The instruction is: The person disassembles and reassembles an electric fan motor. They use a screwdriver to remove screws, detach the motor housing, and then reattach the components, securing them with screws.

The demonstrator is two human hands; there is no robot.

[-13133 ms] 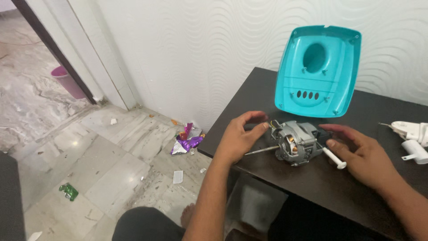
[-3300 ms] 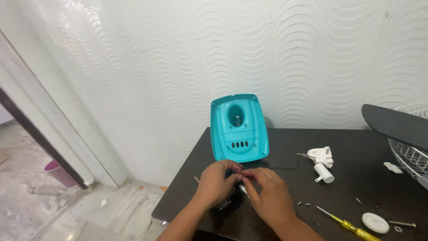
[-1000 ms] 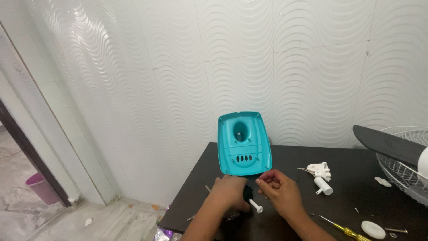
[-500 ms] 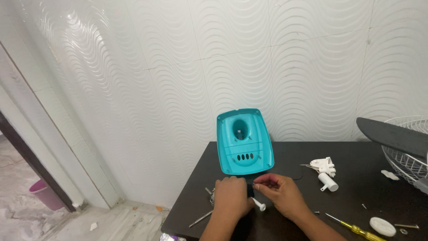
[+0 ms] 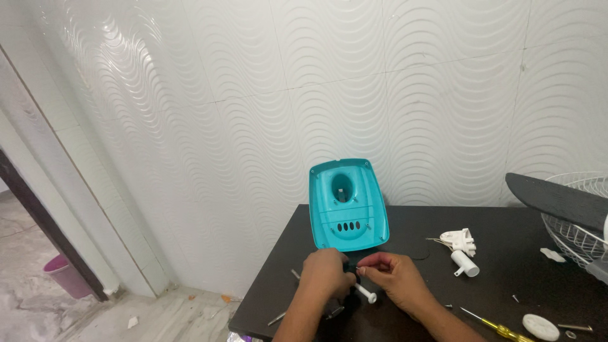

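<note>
**Both hands on a small motor near the desk's front edge**

The left hand (image 5: 326,273) is cupped over a small motor (image 5: 347,278), hiding most of it; its fingers are wrapped around the body, grasping it. The right hand (image 5: 392,278) meets it from the other side, thumb and forefinger pinched on something small at the motor's top, too tiny to identify. A white shaft (image 5: 365,293) pokes out below, between the two hands, toward the front edge of the dark desk (image 5: 494,240). Thin metal rods (image 5: 277,318) stick out near the front left corner.

Just behind the hands, a turquoise plastic housing (image 5: 347,206) stands tilted against the wavy white wall (image 5: 285,95), near the desk's back left part. Toward the middle lie white plastic parts (image 5: 461,249). At the front right, a yellow-handled screwdriver (image 5: 497,327), a white round cap (image 5: 540,327) and loose screws (image 5: 575,327) rest. A dark fan blade (image 5: 554,199) and a wire fan guard (image 5: 579,231) crowd the right edge. A pink bucket (image 5: 63,275) sits on the floor.
</note>
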